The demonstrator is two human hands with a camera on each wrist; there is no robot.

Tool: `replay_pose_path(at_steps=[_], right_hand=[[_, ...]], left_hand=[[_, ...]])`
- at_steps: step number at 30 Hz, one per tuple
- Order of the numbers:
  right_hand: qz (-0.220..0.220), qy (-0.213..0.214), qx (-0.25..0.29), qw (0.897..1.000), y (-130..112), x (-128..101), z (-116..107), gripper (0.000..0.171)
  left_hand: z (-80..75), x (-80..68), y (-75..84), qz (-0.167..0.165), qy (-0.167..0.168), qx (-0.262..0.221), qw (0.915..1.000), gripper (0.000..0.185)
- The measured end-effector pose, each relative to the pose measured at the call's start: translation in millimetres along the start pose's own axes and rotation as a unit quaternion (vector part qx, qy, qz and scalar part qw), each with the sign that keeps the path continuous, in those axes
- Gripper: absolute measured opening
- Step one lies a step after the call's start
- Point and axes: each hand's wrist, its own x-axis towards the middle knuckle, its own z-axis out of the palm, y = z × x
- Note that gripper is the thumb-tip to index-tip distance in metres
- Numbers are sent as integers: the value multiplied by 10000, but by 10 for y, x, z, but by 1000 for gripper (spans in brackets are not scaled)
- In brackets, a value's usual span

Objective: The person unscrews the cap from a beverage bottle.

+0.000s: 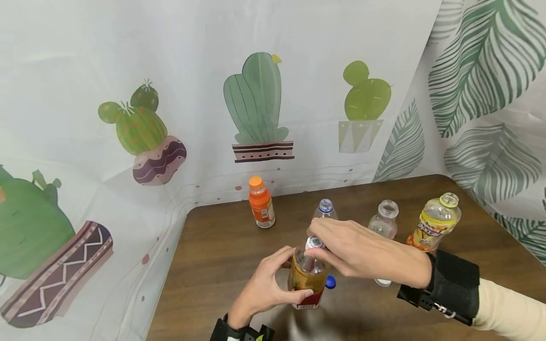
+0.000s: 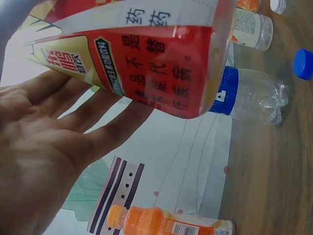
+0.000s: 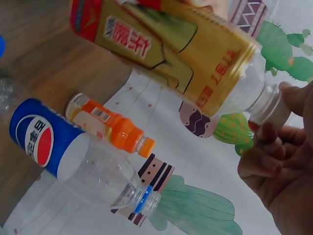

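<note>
A bottle with a gold and red label (image 1: 306, 279) stands on the brown table (image 1: 213, 255) near its front edge. My left hand (image 1: 273, 284) grips its body from the left; the left wrist view shows the red label (image 2: 156, 63) against my fingers (image 2: 98, 122). From above, my right hand (image 1: 326, 246) pinches the bottle's white cap (image 1: 314, 243). In the right wrist view the cap (image 3: 271, 110) sits on the neck between my fingertips (image 3: 266, 142).
A loose blue cap (image 1: 330, 282) lies right of the held bottle, and a white cap (image 1: 382, 282) under my right wrist. Behind stand an orange bottle (image 1: 261, 202), a clear Pepsi bottle (image 1: 325, 208), an open clear bottle (image 1: 385, 220) and a yellow-labelled bottle (image 1: 435, 222). A cactus-print curtain (image 1: 256, 109) encloses the table.
</note>
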Motion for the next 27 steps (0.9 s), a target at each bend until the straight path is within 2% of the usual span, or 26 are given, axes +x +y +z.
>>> replay_pose_path(at_steps=[6,12,15,17,19,22,24,27], right_hand=[[-249,-233,-100,9994,-34,-50,-24,17],[-390,-419,-351,9977,-36,-87,-32,12],[-9,-690,-576,9960,-12,-78,-96,15],[434,-852,-695,9930,-14,-58,-180,27],[896,-814,-784,9895,-39,-26,-271,36],[1449,-449,-882,9845,-113,42,-353,32],[1749,-329,-930,9796,-171,80,-340,31],[2173,-479,-1033,9694,-235,97,-228,43]], left_hand=[[-4,-8,7,69,-237,-116,9996,55],[29,-12,-8,-106,-364,-210,9991,58],[72,5,-30,-278,-303,-96,9991,58],[105,18,-46,-405,-249,16,9989,59],[128,28,-55,-453,-154,165,9987,60],[135,31,-54,-433,50,314,9986,61],[126,33,-44,-400,194,391,9982,62],[122,35,-24,-413,302,542,9972,64]])
